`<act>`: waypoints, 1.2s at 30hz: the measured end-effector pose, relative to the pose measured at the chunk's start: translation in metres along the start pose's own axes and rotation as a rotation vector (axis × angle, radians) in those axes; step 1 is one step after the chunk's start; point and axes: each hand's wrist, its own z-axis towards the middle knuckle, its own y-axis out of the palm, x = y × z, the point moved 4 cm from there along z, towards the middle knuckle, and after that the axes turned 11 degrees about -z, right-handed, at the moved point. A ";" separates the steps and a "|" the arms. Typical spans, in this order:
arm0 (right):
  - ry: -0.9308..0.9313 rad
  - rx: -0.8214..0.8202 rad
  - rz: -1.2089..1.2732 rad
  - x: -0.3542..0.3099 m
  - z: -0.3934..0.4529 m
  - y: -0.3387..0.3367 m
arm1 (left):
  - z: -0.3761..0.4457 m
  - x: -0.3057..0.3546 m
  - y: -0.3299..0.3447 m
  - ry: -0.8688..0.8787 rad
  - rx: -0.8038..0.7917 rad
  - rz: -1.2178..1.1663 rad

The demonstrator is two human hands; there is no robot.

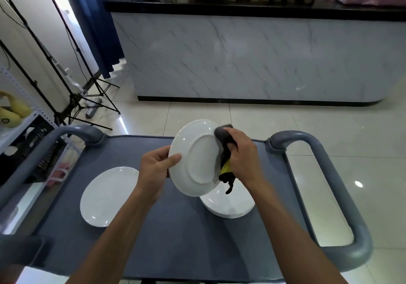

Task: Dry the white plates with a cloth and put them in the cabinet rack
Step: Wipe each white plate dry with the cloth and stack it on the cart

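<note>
Here the left hand pinches the tilted plate at its rim, underside exposed, so the right hand, its grip clamped on the cloth, can wipe it.

We see a grey cart top with a handle at each side. On it lie a single white plate at left and what seems a small stack of plates at right.
</note>
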 end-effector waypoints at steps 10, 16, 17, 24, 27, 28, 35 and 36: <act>0.013 0.039 -0.085 0.032 -0.018 -0.026 | 0.018 0.009 0.046 0.278 -0.098 0.510; 0.076 0.118 -0.096 0.053 -0.037 -0.049 | 0.023 -0.011 0.080 0.471 -0.237 0.793; 0.093 0.128 -0.099 0.056 -0.041 -0.052 | 0.022 -0.016 0.085 0.517 -0.274 0.846; 0.183 0.187 -0.099 0.070 -0.063 -0.072 | 0.017 -0.053 0.097 0.727 -0.390 1.032; 0.189 0.200 -0.105 0.073 -0.069 -0.076 | 0.010 -0.066 0.096 0.800 -0.446 1.074; 0.191 0.202 -0.106 0.075 -0.071 -0.077 | 0.006 -0.069 0.096 0.828 -0.470 1.089; 0.203 0.173 -0.100 0.080 -0.081 -0.063 | -0.019 -0.096 0.087 0.930 -0.630 1.209; 0.200 0.166 -0.096 0.080 -0.083 -0.060 | -0.021 -0.100 0.084 0.916 -0.639 1.225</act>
